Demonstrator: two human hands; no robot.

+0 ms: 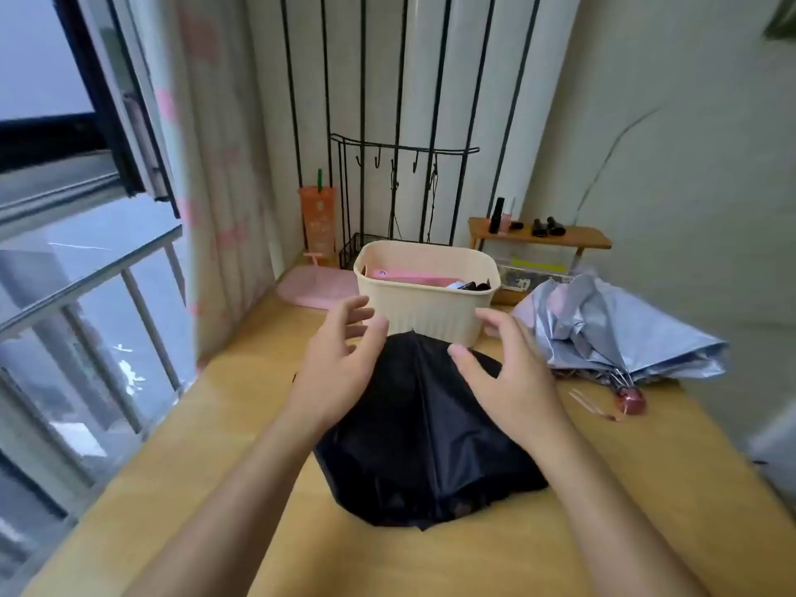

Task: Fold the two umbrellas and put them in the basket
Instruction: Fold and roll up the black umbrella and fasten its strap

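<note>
The black umbrella (430,433) is plain and slightly glossy, with no print on its canopy. The silvery umbrella (611,333) is a pale blue-grey with a metallic sheen, and its handle (632,400) is a shiny rose pink. The basket (426,316) is cream, its wall patterned with fine vertical ribs; a pink item (413,276) shows inside it. The desk (215,445) is a light honey-yellow wood tone. Behind stand a pale pink tray (316,288), a translucent orange tumbler (317,221) with a green straw (320,178), a black wire rack (400,187) and a mid-brown wooden shelf (538,235). The curtain (215,165) is off-white with blurred pink blotches.
</note>
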